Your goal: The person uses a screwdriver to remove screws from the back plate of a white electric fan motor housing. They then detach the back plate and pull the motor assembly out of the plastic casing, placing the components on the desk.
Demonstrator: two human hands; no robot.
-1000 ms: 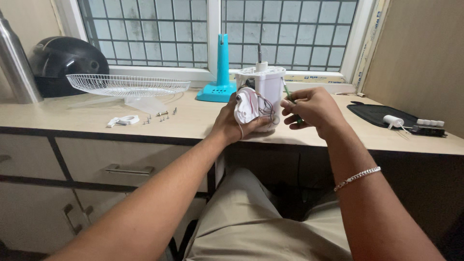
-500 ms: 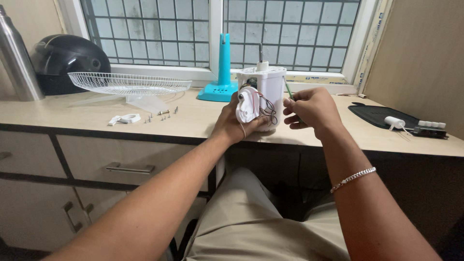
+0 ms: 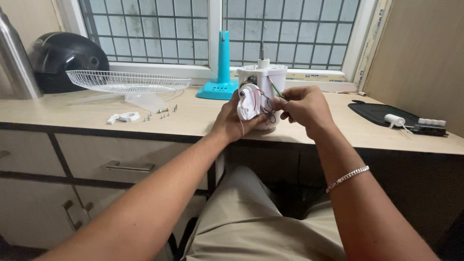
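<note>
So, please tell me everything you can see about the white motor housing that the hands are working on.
The white motor housing looks like plastic and stands upright on the wooden desk, with a short shaft rising from its top. Its rounded white side cover hangs open, showing red and dark wires. The left hand grips it low down and holds the cover. The right hand holds a thin green-handled tool against it.

Your white fan motor housing (image 3: 267, 82) stands upright on the desk's front edge, a short shaft sticking up from its top. Against its left side sits a rounded white cover (image 3: 247, 102), with red and dark wires (image 3: 267, 104) looped between the two. A thin green tool (image 3: 275, 89), probably a screwdriver, slants against the housing's front.
</note>
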